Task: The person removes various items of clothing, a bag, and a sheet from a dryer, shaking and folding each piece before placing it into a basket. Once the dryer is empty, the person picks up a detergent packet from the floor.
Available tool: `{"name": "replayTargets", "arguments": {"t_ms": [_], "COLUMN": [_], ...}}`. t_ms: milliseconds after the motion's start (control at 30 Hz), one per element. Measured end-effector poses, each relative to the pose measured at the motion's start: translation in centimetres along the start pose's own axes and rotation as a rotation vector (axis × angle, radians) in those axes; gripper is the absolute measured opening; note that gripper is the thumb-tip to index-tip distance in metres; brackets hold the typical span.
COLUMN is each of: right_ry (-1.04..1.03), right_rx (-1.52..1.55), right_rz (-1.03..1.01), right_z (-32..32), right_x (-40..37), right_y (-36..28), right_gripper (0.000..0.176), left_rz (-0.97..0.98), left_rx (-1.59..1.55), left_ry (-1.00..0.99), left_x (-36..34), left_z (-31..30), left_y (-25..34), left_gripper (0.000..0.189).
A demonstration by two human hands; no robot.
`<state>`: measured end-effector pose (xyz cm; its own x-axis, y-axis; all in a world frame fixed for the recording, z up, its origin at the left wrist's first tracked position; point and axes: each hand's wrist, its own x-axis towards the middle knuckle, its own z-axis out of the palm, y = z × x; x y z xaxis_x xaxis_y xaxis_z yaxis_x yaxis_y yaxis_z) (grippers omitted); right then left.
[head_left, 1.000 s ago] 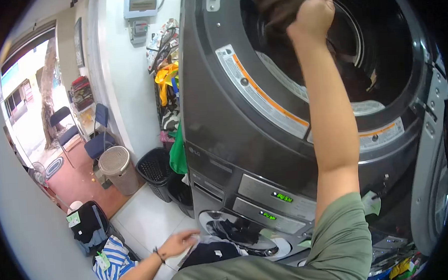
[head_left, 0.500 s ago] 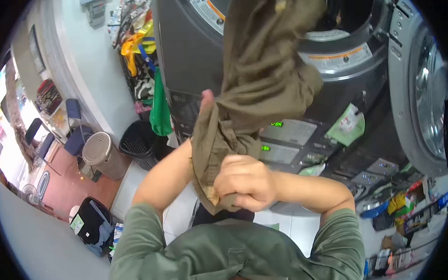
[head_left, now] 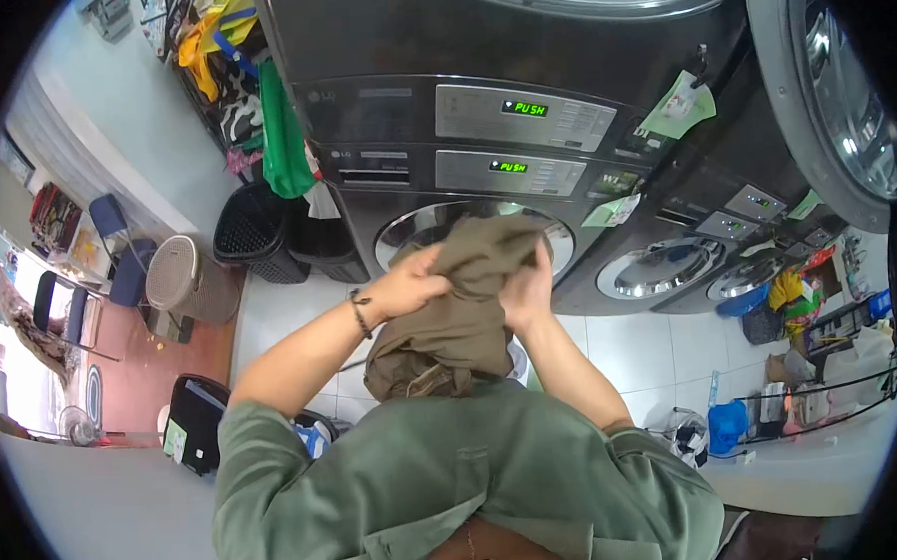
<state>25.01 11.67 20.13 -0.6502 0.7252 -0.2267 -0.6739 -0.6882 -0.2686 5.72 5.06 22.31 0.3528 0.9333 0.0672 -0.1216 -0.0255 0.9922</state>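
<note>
A bunched pair of olive-brown trousers point(head_left: 451, 330) hangs in front of my chest, folded over itself. My left hand point(head_left: 409, 282), with a dark bracelet at the wrist, is closed on the cloth from the left. From the right, my right hand point(head_left: 529, 291) grips the upper bunch, its fingers partly behind the fabric. Behind the cloth stands the lower washing machine point(head_left: 406, 224), its round door partly covered by the trousers. Both control panels point(head_left: 521, 117) above that door light up with "PUSH".
An open machine door point(head_left: 811, 94) juts out at the upper right. Black baskets point(head_left: 256, 233) and a beige lidded hamper point(head_left: 183, 277) stand at the left, below hanging bags point(head_left: 282, 137). More machines point(head_left: 658, 266) line the right. A blue bucket point(head_left: 727, 426) sits on the floor.
The trousers have come down from in front of the open upper drum toward my chest and are now bunched up. My left hand has come out from behind the cloth; my view has tipped lower.
</note>
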Motion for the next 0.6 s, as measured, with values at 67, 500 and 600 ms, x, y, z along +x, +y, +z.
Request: {"name": "replayTargets", "arguments": {"t_ms": [67, 500, 600], "right_ry": [-0.28, 0.058, 0.187], "right_rx": [-0.016, -0.984, -1.225], "right_rz": [-0.035, 0.527, 0.206], "right_z": [4.3, -1.3, 2.1], "right_x": [-0.5, 1.1, 0.4], "right_y": [0.5, 6.9, 4.0], "right_gripper": [0.069, 0.041, 0.035], "left_rz": [0.033, -0.425, -0.63], "left_rx": [-0.218, -0.092, 0.231], "left_ry": [0.208, 0.736, 0.534], "left_x": [-3.0, -14.9, -16.5], "left_z": [-0.4, 1.5, 1.2], "left_y": [1.0, -10.6, -11.7], "left_gripper": [0.057, 0.054, 0.052]}}
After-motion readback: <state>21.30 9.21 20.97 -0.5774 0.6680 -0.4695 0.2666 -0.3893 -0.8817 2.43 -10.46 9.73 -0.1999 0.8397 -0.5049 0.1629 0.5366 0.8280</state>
